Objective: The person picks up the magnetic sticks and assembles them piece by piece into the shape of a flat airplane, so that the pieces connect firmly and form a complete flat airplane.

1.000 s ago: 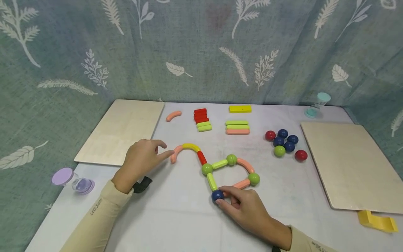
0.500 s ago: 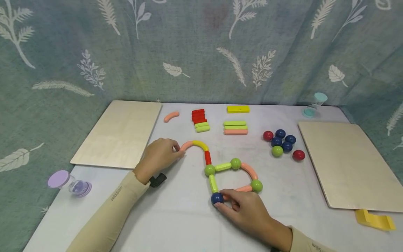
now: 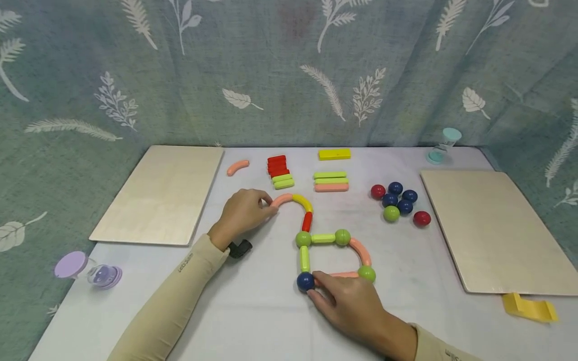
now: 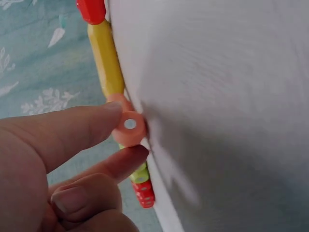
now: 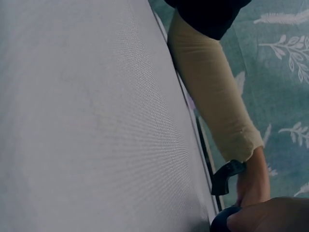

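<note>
My left hand (image 3: pixel 244 210) pinches the free end of a pink curved magnetic stick (image 3: pixel 283 198) between thumb and index finger. In the left wrist view its round end with a silver magnet dot (image 4: pixel 130 123) faces the camera. This stick runs into a yellow curved stick (image 3: pixel 304 201), a short red stick (image 3: pixel 307 221) and a green ball (image 3: pixel 303 239). From there green sticks, green balls and pink sticks form a closed loop. At its lower left corner my right hand (image 3: pixel 356 306) pinches a dark blue ball (image 3: pixel 305 282), partly covering the bottom pink stick (image 3: pixel 345 274).
Behind lie a loose pink curved stick (image 3: pixel 238 167), red sticks (image 3: pixel 277 165), green sticks (image 3: pixel 330 175) and a yellow bar (image 3: pixel 334 154). Several balls (image 3: pixel 395 200) sit at right. Wooden boards (image 3: pixel 158 195) flank both sides. A purple sand timer (image 3: pixel 104 276) stands left, a teal one (image 3: pixel 442 146) back right.
My left hand has moved right and away from me, taken hold of the pink curved stick's end and swung the curved tail rightward. The loop has turned slightly; my right hand stays at the blue ball.
</note>
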`<state>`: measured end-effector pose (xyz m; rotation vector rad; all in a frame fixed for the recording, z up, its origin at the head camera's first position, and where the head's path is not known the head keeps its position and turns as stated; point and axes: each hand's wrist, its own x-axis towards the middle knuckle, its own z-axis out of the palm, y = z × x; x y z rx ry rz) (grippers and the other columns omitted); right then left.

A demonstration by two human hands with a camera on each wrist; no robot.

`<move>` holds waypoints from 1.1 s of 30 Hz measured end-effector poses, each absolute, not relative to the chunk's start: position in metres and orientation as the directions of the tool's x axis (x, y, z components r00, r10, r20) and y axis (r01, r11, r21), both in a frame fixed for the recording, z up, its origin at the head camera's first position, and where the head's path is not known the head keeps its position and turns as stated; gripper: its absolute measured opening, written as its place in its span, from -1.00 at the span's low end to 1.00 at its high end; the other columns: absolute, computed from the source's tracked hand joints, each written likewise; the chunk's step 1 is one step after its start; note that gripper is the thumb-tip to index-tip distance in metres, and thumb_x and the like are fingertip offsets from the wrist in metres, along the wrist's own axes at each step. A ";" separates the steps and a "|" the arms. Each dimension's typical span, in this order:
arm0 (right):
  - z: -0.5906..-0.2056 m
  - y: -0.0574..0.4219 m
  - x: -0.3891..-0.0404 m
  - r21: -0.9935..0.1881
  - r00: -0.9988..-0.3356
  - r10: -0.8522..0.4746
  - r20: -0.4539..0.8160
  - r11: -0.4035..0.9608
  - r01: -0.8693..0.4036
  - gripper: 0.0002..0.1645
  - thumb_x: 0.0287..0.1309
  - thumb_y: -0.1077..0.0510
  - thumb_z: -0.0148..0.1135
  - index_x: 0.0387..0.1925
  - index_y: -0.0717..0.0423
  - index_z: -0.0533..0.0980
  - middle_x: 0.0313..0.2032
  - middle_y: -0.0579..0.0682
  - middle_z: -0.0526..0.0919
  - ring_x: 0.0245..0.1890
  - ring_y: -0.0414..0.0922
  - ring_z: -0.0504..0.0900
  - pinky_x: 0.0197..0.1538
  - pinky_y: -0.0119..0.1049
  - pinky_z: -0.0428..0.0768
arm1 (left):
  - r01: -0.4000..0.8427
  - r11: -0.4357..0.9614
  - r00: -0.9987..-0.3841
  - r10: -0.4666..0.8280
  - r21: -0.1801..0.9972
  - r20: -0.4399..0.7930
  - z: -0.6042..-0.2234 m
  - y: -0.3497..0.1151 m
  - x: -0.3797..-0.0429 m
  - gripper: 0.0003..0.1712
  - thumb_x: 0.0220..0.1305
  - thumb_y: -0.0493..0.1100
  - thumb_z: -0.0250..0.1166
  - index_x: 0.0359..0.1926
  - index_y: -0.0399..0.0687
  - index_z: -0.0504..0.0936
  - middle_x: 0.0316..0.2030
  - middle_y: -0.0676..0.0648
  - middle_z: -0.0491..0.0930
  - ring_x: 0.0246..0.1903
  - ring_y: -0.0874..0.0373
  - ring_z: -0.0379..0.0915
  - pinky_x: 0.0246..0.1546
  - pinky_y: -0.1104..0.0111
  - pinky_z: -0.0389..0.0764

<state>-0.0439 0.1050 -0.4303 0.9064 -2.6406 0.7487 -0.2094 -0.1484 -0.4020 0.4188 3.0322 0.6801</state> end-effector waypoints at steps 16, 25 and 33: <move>-0.429 0.103 -0.047 -0.343 -0.792 -0.470 0.389 0.724 -0.598 -0.59 0.02 -0.12 0.34 -0.11 -0.04 0.61 -0.51 -0.29 0.66 -0.69 -0.54 0.30 -0.65 -0.68 0.22 | 0.195 0.861 -0.978 0.206 0.470 0.029 -0.406 -0.149 -0.215 -0.65 0.11 0.12 0.33 -0.18 0.02 0.67 -0.70 0.01 0.40 -0.64 0.11 0.33 -0.62 0.31 0.30; -0.429 0.103 -0.046 -0.339 -0.794 -0.466 0.390 0.730 -0.594 -0.61 0.01 -0.13 0.34 -0.13 -0.06 0.61 -0.59 -0.37 0.58 -0.74 -0.52 0.21 -0.70 -0.63 0.14 | 0.144 0.886 -0.989 0.149 0.441 0.023 -0.403 -0.153 -0.212 -0.73 0.11 0.06 0.32 -0.31 -0.02 0.67 -0.68 0.00 0.43 -0.68 0.09 0.32 -0.66 0.31 0.29; -0.429 0.103 -0.046 -0.340 -0.794 -0.463 0.395 0.729 -0.594 -0.61 0.01 -0.13 0.34 -0.14 -0.07 0.61 -0.55 -0.33 0.62 -0.72 -0.53 0.24 -0.68 -0.64 0.17 | 0.134 0.877 -0.989 0.144 0.461 0.013 -0.403 -0.161 -0.206 -0.70 0.08 0.13 0.33 -0.36 0.01 0.66 -0.68 0.02 0.44 -0.68 0.11 0.33 -0.66 0.31 0.30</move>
